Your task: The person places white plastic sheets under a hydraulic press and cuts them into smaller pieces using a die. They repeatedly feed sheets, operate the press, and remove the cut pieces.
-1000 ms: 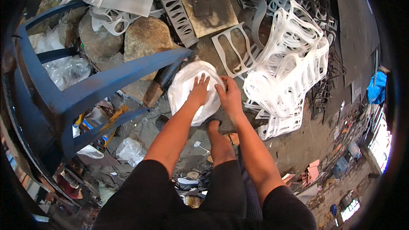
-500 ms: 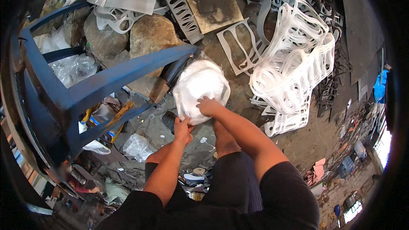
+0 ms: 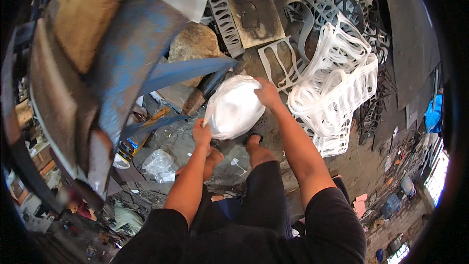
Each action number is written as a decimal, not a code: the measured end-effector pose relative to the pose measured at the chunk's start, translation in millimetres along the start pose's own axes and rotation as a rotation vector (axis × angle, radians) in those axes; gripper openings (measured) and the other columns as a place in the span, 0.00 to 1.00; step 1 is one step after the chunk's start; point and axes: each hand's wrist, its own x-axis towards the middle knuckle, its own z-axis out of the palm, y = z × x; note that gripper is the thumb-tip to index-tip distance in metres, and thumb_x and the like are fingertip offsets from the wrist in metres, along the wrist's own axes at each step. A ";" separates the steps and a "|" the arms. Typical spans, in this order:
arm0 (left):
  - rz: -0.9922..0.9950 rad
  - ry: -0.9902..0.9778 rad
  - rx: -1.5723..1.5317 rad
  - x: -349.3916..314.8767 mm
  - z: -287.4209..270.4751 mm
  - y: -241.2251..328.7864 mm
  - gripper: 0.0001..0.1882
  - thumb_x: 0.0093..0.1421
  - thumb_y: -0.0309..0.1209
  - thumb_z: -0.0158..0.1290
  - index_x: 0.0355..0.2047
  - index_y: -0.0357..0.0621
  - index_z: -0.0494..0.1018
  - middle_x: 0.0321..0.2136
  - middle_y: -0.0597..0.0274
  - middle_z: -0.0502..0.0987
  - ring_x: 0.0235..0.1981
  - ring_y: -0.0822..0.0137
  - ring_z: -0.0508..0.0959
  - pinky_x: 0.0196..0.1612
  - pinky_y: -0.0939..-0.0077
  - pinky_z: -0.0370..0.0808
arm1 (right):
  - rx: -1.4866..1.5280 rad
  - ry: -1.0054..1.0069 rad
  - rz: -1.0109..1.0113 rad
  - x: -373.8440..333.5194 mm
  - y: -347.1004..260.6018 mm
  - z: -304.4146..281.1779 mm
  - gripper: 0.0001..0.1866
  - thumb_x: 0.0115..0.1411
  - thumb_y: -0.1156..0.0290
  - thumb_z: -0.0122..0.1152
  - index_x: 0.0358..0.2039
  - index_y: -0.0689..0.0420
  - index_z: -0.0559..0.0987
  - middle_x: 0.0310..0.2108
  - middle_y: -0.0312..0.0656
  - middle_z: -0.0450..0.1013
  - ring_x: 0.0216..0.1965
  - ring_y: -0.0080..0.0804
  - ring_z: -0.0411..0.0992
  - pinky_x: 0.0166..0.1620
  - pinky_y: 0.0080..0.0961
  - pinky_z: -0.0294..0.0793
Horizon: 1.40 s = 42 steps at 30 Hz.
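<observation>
Between my hands is a rounded white bundle in clear plastic (image 3: 234, 107), a plastic bag by its look. My left hand (image 3: 202, 133) is closed on the plastic at its lower left edge. On the upper right edge, my right hand (image 3: 267, 93) grips the plastic too. White contents show through, but I cannot make out what they are. Just left of the bundle, the leg of a blue metal stand (image 3: 195, 70) reaches toward it. My feet are on the floor below the bundle.
To the right lies a heap of white cut-out foam sheets (image 3: 337, 83). A scorched square board (image 3: 256, 18) and a large stone (image 3: 194, 44) are at the far side. Crumpled clear plastic (image 3: 160, 165) lies at lower left, and a blue-painted slab (image 3: 137, 44) rises on the left.
My right hand has moved from the middle of the bundle to its upper right edge and closed there. My left hand has shifted to the lower left edge. The view has swung and leaned.
</observation>
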 end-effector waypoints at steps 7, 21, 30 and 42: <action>0.176 -0.058 0.114 -76.1 -78.1 104.7 0.16 0.56 0.29 0.58 0.46 0.43 0.77 0.33 0.55 0.80 0.32 0.61 0.79 0.37 0.67 0.73 | 0.111 0.012 -0.021 -84.3 -42.4 -69.4 0.25 0.52 0.53 0.69 0.42 0.60 0.79 0.41 0.55 0.76 0.44 0.51 0.74 0.48 0.38 0.72; 0.472 -0.064 0.121 -176.0 -142.7 205.4 0.16 0.56 0.28 0.57 0.46 0.44 0.74 0.38 0.51 0.79 0.36 0.51 0.79 0.39 0.61 0.75 | -0.105 0.318 -0.313 -205.5 -178.1 -205.3 0.10 0.60 0.69 0.58 0.41 0.56 0.77 0.38 0.54 0.76 0.42 0.55 0.74 0.45 0.43 0.72; 0.003 -0.381 -0.324 -262.3 -193.4 252.8 0.25 0.53 0.27 0.59 0.54 0.46 0.71 0.41 0.60 0.77 0.39 0.63 0.78 0.39 0.67 0.74 | 0.321 -0.163 -0.063 -248.1 -214.8 -256.0 0.16 0.51 0.73 0.68 0.41 0.60 0.78 0.32 0.37 0.73 0.36 0.26 0.68 0.41 0.25 0.68; 0.024 0.381 -0.039 -287.3 -212.9 153.7 0.19 0.56 0.28 0.56 0.49 0.44 0.71 0.39 0.46 0.75 0.40 0.54 0.77 0.42 0.60 0.72 | -0.193 -0.080 -0.405 -277.6 -279.1 -201.8 0.14 0.54 0.71 0.65 0.42 0.57 0.79 0.33 0.52 0.77 0.33 0.47 0.76 0.39 0.35 0.74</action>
